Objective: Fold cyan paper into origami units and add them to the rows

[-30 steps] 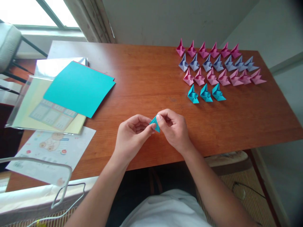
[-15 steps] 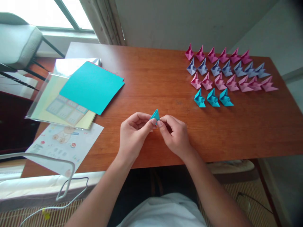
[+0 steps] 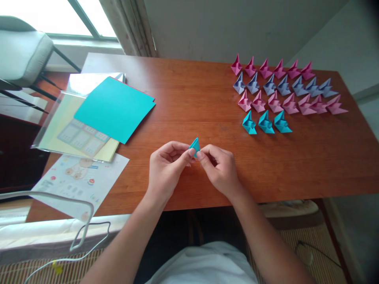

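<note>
Triangle of folded turquoise paper [image 3: 195,145] is pinched by left hand [image 3: 166,165] and right hand [image 3: 219,167], tip newly uncovered, apparently mid-fold.

The brown table [image 3: 189,98] bears folded paper shapes [image 3: 275,103] and a printed sheet [image 3: 75,183].

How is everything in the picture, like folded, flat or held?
Teal piece: folded, held
Left hand: pinching it
Right hand: pinching it too
Magenta papers: folded, in a row
Purple papers: folded, in a row
Pink papers: folded, in a row
Teal papers: folded, row of three
Teal sheet: flat
Bear sheet: flat, partly covered
Clear sleeve: flat, filled
Curtain: gathered
Chair: upright
</note>
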Demonstrator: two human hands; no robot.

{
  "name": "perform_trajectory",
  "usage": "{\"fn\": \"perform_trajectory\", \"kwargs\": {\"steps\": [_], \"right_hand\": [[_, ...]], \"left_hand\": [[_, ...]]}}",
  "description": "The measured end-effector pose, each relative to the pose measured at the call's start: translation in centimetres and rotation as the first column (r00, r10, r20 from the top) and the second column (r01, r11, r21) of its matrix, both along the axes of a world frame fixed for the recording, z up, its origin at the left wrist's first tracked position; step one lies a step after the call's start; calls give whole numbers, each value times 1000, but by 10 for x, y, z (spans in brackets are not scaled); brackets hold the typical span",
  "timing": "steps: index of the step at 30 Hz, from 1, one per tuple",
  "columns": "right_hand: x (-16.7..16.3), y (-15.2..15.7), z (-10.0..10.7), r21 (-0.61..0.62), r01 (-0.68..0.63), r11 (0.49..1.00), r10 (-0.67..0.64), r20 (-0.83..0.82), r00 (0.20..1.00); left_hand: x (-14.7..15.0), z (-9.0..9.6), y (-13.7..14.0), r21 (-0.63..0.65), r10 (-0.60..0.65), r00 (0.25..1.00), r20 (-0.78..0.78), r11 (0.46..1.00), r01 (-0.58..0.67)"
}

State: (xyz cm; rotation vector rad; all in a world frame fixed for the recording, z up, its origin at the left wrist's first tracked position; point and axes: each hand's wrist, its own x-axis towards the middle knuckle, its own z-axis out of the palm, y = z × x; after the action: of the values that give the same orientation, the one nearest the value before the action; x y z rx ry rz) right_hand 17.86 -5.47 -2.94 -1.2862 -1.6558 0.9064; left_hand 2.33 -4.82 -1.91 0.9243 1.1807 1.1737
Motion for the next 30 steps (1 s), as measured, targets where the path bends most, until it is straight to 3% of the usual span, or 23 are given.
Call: {"fn": "perform_trajectory", "kwargs": {"steps": [6, 11, 22, 30], "right_hand": [[-2, -1, -4, -62, 86, 994, -93, -110, 990], [0, 0, -6, -85, 36, 996, -50, -171, 984], [2, 0, -6, -17, 16, 1000, -18, -137, 990], [1, 1, -7, 28, -11, 1000, 13, -90, 996]], "left_hand": [[0, 0, 0, -18, -39, 999, 13, 999, 40], [1, 1, 0, -20, -72, 997, 41, 997, 73], [-1, 2, 1, 0, -150, 988, 39, 989, 150], [0, 4, 1, -1, -116, 991, 63, 993, 117]]}}
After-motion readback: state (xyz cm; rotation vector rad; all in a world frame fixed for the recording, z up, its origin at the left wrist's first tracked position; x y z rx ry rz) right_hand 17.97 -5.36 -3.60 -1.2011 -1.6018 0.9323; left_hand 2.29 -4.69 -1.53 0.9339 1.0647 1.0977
